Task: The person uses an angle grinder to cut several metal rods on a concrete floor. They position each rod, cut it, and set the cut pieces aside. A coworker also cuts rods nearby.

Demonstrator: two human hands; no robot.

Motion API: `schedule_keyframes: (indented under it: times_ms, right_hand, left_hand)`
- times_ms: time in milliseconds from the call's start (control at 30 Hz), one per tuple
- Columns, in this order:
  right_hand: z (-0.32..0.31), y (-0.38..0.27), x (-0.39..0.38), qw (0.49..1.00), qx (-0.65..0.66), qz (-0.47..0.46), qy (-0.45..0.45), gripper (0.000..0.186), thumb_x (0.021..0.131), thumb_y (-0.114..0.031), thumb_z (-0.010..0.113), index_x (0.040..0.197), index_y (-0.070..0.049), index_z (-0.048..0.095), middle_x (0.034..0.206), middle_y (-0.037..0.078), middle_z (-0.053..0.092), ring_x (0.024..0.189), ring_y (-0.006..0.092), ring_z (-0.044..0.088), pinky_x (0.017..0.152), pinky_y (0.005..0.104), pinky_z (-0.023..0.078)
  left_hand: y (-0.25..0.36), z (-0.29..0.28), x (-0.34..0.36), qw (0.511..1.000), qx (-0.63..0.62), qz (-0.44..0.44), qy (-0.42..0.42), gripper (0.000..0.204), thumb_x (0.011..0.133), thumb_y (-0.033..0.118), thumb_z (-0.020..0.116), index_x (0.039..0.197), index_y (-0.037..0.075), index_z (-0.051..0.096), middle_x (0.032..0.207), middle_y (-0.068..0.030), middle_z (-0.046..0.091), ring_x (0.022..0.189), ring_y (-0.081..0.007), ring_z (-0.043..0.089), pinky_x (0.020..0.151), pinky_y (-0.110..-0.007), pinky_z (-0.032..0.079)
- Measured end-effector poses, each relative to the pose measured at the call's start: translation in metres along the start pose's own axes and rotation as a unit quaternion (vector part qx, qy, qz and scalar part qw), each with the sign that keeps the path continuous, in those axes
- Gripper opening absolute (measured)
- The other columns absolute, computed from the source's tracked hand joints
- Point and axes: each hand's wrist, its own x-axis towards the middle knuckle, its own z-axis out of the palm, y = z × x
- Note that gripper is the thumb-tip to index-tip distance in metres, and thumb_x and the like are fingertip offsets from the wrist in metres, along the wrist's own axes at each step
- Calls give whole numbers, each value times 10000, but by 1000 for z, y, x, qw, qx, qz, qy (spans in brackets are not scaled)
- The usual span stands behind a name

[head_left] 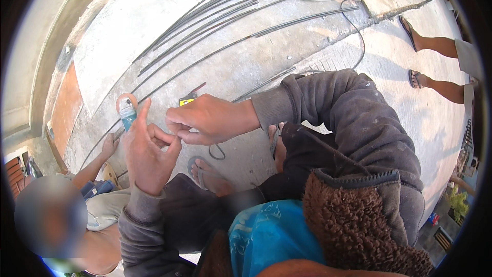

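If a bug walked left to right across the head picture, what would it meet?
The co-worker's hand → the left hand → the right hand → the dark cable → the bystander's feet.

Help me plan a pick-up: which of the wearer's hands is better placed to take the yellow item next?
Probably the right hand: in the picture it appears just below the yellow item, while the left hand sits farther left. Depth is hard to judge.
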Motion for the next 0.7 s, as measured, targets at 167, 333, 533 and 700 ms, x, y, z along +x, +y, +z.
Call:
schedule_keyframes:
  times_ms: [167, 333, 533, 700]
  right_hand:
    - [-2, 1, 0, 1000, -4, -20, 13, 165, 840, -76, 609, 904, -46, 460, 663, 142, 584, 591, 382, 617, 535, 461, 474]
    - [-5, -4, 4, 998, -8, 29, -55, 174, 840, -77, 608, 924, -45, 458, 698, 146, 595, 633, 369, 627, 564, 443, 491]
    - [-6, 2, -8, 997, -6, 42, -69, 211, 842, -57, 658, 959, -61, 483, 814, 90, 624, 737, 262, 668, 650, 374, 530]
    - [-7, -3, -12, 994, -14, 56, -91, 250, 852, -7, 698, 1011, -50, 509, 909, 64, 648, 814, 177, 695, 720, 300, 564]
  left_hand:
    - [1, 4, 1, 1000, -8, 5, -2, 830, 764, -87, 673, 1507, -16, 311, 715, -7, 616, 706, -80, 634, 771, -254, 556]
    - [5, 5, -2, 997, -76, 4, 5, 825, 743, -33, 704, 1482, -21, 338, 716, -43, 649, 664, -156, 656, 676, -284, 538]
    - [4, 10, -3, 997, -82, 13, -5, 785, 743, -12, 682, 1455, -28, 352, 684, -98, 657, 616, -242, 684, 609, -329, 538]
    - [7, 8, -8, 996, -77, -14, -30, 802, 771, 53, 712, 1481, 19, 341, 710, -82, 671, 664, -243, 692, 626, -326, 522]
